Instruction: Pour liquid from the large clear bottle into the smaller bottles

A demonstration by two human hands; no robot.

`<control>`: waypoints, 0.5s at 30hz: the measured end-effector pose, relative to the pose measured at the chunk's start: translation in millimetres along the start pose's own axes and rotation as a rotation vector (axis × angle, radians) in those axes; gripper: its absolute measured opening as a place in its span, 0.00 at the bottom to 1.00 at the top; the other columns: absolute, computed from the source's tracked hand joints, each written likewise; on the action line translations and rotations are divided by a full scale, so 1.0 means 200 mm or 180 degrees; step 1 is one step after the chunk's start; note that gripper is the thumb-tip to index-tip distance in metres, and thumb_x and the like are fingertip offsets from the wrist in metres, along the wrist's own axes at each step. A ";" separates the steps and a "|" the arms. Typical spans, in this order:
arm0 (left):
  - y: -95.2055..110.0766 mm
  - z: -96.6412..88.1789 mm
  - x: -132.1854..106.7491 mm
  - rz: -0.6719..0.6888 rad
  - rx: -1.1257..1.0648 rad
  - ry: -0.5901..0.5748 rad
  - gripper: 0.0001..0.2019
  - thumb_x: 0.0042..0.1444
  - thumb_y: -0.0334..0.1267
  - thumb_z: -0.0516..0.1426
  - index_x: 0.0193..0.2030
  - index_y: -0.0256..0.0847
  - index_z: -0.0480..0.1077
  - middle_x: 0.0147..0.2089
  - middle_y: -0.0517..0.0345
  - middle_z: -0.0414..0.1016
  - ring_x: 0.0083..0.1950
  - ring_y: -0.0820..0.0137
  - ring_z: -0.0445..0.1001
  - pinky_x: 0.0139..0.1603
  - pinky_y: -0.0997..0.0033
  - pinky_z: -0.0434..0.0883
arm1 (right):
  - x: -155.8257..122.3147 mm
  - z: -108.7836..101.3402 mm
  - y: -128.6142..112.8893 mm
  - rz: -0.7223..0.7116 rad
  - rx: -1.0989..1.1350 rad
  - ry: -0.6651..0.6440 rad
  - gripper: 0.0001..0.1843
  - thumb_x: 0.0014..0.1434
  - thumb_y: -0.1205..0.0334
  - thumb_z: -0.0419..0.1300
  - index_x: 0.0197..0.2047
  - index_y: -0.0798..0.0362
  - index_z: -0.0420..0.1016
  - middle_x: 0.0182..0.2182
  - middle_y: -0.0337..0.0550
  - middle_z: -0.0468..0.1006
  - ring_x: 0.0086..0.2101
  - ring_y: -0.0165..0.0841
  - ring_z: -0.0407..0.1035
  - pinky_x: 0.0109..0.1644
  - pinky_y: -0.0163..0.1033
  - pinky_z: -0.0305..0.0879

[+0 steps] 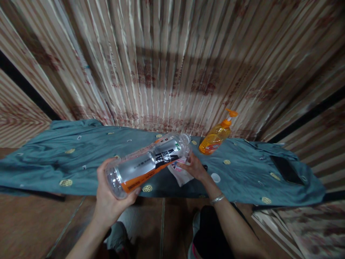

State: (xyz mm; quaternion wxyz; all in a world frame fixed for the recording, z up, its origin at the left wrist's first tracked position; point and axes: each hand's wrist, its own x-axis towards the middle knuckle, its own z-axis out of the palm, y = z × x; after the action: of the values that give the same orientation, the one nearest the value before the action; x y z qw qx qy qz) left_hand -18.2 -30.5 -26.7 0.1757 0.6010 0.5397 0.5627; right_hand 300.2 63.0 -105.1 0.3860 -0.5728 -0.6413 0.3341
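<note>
A large clear plastic bottle [151, 162] with a silver, black and orange label is held tilted above the cloth-covered table, its neck up and to the right. My left hand [111, 190] is wrapped around the bottle's base. My right hand [194, 168] closes around its shoulder, just below the neck; some of those fingers are hidden behind the bottle. The mouth shows no cap. Under the bottle, beside my right hand, lies a white packet [181, 177] with pink print, partly covered. A small white round cap [215, 177] rests to the right of my right wrist.
An orange pump bottle [215, 138] of yellow-orange liquid stands behind my right hand. A black phone [286, 169] lies near the right end of the green patterned tablecloth [88, 151]. A pleated striped curtain [161, 64] hangs behind; dark poles slant at both sides.
</note>
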 end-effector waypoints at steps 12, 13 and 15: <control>-0.11 -0.06 0.01 0.0277 0.0342 -0.0233 0.43 0.51 0.56 0.70 0.69 0.47 0.59 0.60 0.41 0.76 0.58 0.42 0.82 0.58 0.36 0.81 | -0.01 0.01 0.02 -0.0073 -0.0136 0.0033 0.31 0.55 0.53 0.75 0.60 0.50 0.75 0.46 0.46 0.85 0.45 0.43 0.81 0.56 0.49 0.78; -0.13 -0.07 0.01 0.0290 0.0357 -0.0246 0.42 0.52 0.56 0.69 0.69 0.48 0.58 0.59 0.41 0.77 0.58 0.43 0.82 0.58 0.37 0.81 | -0.01 0.01 0.03 -0.0070 -0.0135 0.0058 0.31 0.55 0.53 0.75 0.60 0.49 0.74 0.46 0.46 0.85 0.45 0.43 0.81 0.56 0.49 0.79; -0.15 -0.09 0.01 0.0378 0.0376 -0.0376 0.43 0.52 0.53 0.70 0.70 0.48 0.57 0.58 0.43 0.77 0.56 0.45 0.83 0.55 0.41 0.83 | -0.01 0.02 0.03 -0.0069 -0.0127 0.0094 0.32 0.55 0.53 0.75 0.61 0.49 0.74 0.46 0.46 0.86 0.45 0.44 0.81 0.55 0.49 0.79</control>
State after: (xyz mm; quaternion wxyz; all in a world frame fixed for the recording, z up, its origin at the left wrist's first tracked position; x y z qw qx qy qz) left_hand -47.4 -24.6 -45.8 0.1378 0.6733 0.5242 0.5029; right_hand 299.3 61.4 -111.7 0.3875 -0.5783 -0.6482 0.3085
